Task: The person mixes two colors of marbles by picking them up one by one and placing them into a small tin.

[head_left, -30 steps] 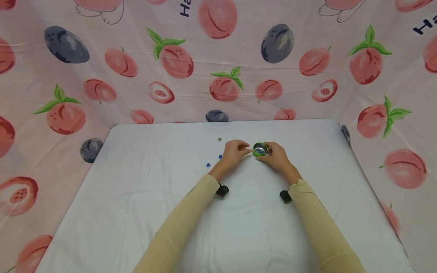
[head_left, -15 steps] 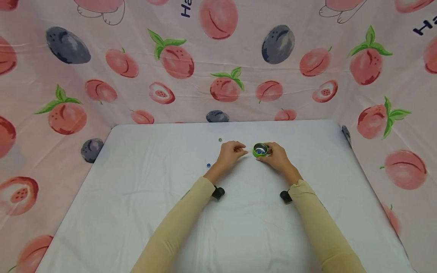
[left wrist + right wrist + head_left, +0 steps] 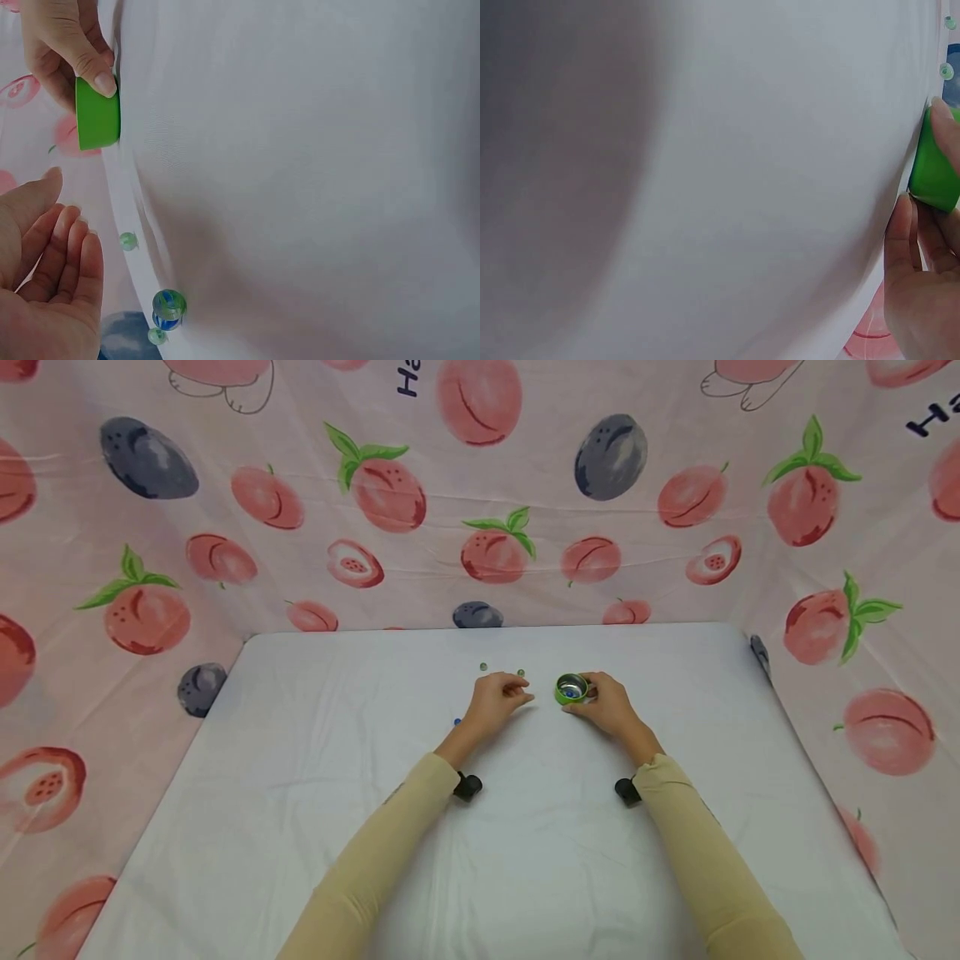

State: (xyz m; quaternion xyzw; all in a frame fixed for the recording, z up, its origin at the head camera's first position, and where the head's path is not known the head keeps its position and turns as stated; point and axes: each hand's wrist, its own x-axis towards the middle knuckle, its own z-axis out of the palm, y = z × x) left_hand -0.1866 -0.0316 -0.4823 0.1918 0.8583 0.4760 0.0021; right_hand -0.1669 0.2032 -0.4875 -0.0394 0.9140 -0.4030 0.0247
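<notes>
My right hand (image 3: 609, 703) grips a small green cup (image 3: 560, 697) with a shiny metal inside, upright on the table. Something blue, likely marbles (image 3: 571, 693), lies in the cup. In the left wrist view, fingers and thumb of that hand press the green cup (image 3: 98, 116) from the side. To the left of the cup, my left hand (image 3: 489, 703) hovers with loosely bent fingers and nothing in them. Just beyond its fingertips lies a green marble (image 3: 521, 672). Another green marble (image 3: 483, 667) sits farther left, and a blue marble (image 3: 457, 722) is partly hidden behind the wrist.
A white cloth covers the table (image 3: 300, 793). Fruit-printed fabric (image 3: 540, 485) hangs behind it and along both sides. The left wrist view shows a larger blue-green marble (image 3: 169, 304) among the others.
My left hand has drawn away leftward from the cup. A green marble has come into view behind its fingers, while a blue one near the wrist is now covered. The right hand and cup stay put.
</notes>
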